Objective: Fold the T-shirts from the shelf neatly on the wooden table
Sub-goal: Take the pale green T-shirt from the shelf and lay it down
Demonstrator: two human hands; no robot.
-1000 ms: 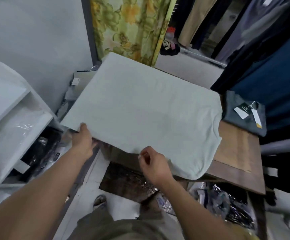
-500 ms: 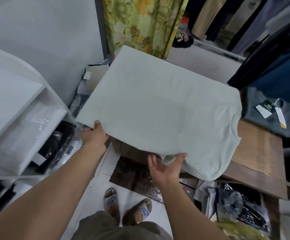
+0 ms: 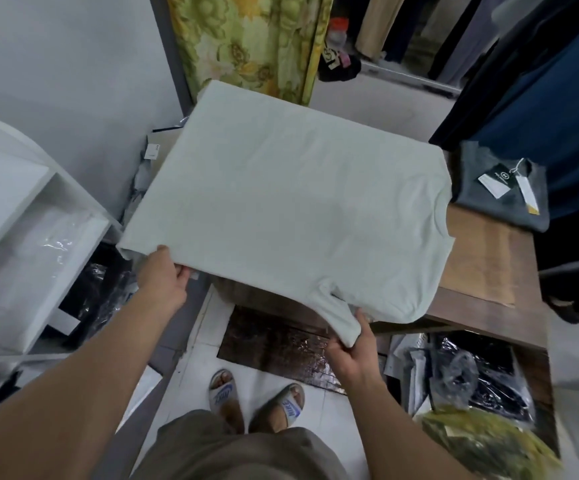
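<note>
A pale mint T-shirt (image 3: 288, 202) lies spread over the wooden table (image 3: 482, 258), hanging past its near and left edges. My left hand (image 3: 163, 275) grips the shirt's near-left hem corner, thumb on top. My right hand (image 3: 354, 344) holds the near sleeve, which droops below the table's front edge. A folded dark grey T-shirt (image 3: 502, 192) with tags lies at the table's far right corner.
A white shelf (image 3: 32, 216) with plastic-wrapped garments stands at the left. Dark bagged clothes (image 3: 482, 372) lie under the table at the right. A floral curtain (image 3: 250, 39) hangs behind, and dark clothes (image 3: 558, 81) hang at the right. My sandalled feet (image 3: 257, 400) stand on white tiles.
My right hand has moved right along the near edge and taken hold of the sleeve, pulling it down and out. My left hand keeps its hold on the hem corner.
</note>
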